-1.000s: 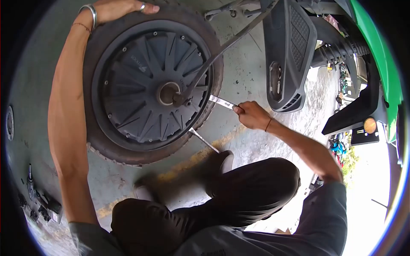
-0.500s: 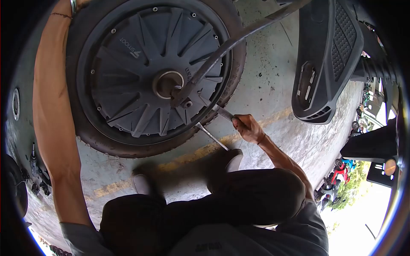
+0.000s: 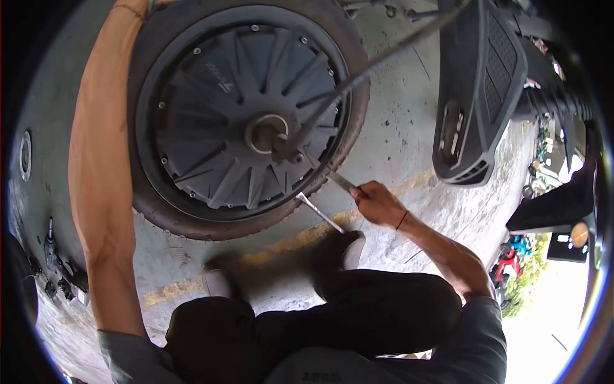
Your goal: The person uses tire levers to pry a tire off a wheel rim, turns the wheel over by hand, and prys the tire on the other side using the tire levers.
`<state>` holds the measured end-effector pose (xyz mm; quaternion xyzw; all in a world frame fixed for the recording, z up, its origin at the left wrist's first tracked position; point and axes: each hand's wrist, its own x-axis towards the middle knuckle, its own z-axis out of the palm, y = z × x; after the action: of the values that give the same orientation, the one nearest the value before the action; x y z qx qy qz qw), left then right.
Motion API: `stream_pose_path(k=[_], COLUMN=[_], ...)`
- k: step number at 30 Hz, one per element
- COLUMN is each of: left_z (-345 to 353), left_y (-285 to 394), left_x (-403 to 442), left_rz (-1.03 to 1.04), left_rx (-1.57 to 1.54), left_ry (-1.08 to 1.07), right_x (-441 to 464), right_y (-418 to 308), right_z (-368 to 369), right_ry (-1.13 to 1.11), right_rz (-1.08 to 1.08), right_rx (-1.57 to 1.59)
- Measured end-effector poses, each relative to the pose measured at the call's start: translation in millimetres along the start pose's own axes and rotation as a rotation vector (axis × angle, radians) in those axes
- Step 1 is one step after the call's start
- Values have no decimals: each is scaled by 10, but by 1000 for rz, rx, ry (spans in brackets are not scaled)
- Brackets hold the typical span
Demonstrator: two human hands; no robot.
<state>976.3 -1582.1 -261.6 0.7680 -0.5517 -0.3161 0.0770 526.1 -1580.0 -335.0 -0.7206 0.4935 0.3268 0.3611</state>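
A black tyre [image 3: 192,224] surrounds a dark hub-motor wheel [image 3: 211,128], with a thick cable running from its axle to the upper right. My right hand [image 3: 378,203] is closed around a flat metal lever [image 3: 342,182], whose far end meets the tyre at the rim's lower right. Just left of it, a second metal lever [image 3: 322,213] sticks out from the tyre edge, its outer end near a shoe. My left arm reaches along the wheel's left side. Only a sliver of my left hand [image 3: 165,2] shows at the top edge, its fingers hidden.
A dark footboard part [image 3: 470,109] of a vehicle stands to the right of the wheel. Tools [image 3: 50,243] and small dark parts lie on the floor at the lower left, below a metal ring [image 3: 25,155]. My knees and shoes are beneath the wheel.
My right hand and its lever have moved down around the rim. My left hand's fingers, seen on the tyre a second ago, are now out of sight. The camera view has shifted.
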Motion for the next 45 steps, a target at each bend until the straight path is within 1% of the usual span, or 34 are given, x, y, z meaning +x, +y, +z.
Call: stream_pose_path(k=[1,2,3,4,5,6,7,11,13,15,16,18,19,22,25,27,28,29,30,32,33,36,39,42,45], left_z=[-46,-107,34,83,80,37,74,90,78,29,34,53,63,70,66,48,84,103,119,71,72,86,75,106,102], left_y=[74,111,-119,-169,-185,-282,-742,-215,-170,-269,-320,-367,-370,-302,-341,-343,-332,-270,-222,-167,-258,-297,-317,-417,-560], left_x=[-104,-143,155,217,251,336,574,208,196,271,293,344,342,342,356,331,309,280,245,194,232,271,264,314,379], left_rz=[65,130,-30,-22,-18,-10,354,189,124,79,59,47,43,95,96,152,177,47,47,49,168,214,182,41,236], left_rx=[-91,-180,-258,-272,-284,-294,-272,-214,-213,-298,-345,-363,-370,-232,-222,-261,-294,-369,-289,-113,-209,-194,-192,-131,-125], left_ry=[-71,-126,-75,-118,-151,-169,-50,0,26,-71,-117,-108,-103,-30,-27,-35,-38,-81,-52,14,-15,-29,-26,58,31], right_x=[-37,13,62,46,19,98,165,568,729,732,739,817,867,864,531,167,-33,-231,-357,-479,-499,-384,-192,215,365], right_y=[2,93,223,306,282,335,423,787,856,880,887,887,864,907,821,645,601,572,548,492,463,445,475,797,1202], right_z=[-13,21,138,279,280,245,253,323,309,329,328,263,246,269,114,7,-51,-93,-111,-75,-66,31,121,238,326], right_ry=[9,88,162,224,224,248,264,262,264,258,215,154,136,171,155,104,159,211,269,422,498,550,564,529,574], right_rz=[-21,-99,-168,-233,-254,-328,-390,-609,-721,-793,-780,-761,-797,-811,-590,-424,-375,-321,-271,-322,-349,-341,-448,-569,-535], right_rx=[-5,4,19,39,52,56,65,122,150,174,197,233,255,232,115,69,22,-27,-79,12,61,-46,21,144,241])
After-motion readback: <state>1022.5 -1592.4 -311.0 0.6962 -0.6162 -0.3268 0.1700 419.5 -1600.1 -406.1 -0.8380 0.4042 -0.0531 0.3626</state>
